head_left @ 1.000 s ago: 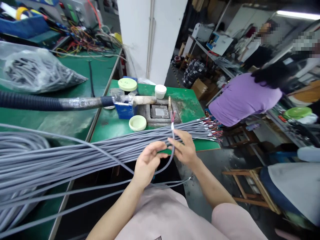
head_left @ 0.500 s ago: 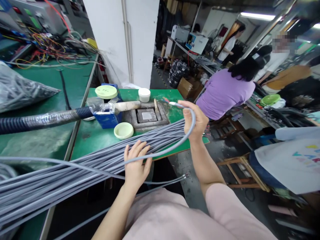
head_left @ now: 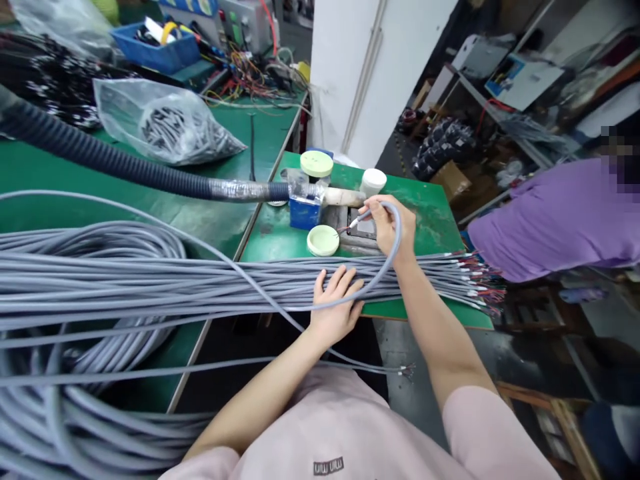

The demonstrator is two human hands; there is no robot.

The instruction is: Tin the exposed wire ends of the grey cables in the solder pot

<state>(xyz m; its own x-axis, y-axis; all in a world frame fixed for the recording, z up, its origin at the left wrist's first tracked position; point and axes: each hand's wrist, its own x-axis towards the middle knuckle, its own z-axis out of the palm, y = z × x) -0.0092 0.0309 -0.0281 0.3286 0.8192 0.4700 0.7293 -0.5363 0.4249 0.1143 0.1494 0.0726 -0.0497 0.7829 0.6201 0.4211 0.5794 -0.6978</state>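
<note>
Just right of frame centre: grey cable (head_left: pixel 399 230) pinched by right hand (head_left: pixel 386 233), bent into loop, long axis of stripped end (head_left: pixel 345 229) slanting down-left toward pale green dish (head_left: pixel 323 240); contact cannot be told. Right hand nearer dish. Left hand (head_left: pixel 335 316) laid spread on cable bundle (head_left: pixel 200 287), mid-frame. Green tabletop (head_left: pixel 425 207) crossed by bundle; white pillar (head_left: pixel 345 73) seen upper centre, purple-shirted person (head_left: pixel 555 220) far right.

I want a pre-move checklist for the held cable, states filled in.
1. Right hand gripping the cable near its end: ok.
2. Exposed wires pointing toward the pale green dish: ok.
3. Wires touching the dish: cannot tell; the tips appear near its rim.
4. Left hand resting on the cable bundle: ok.
5. Loose cable ends gathered with the bundle: not ok; they hang apart from it.
</note>
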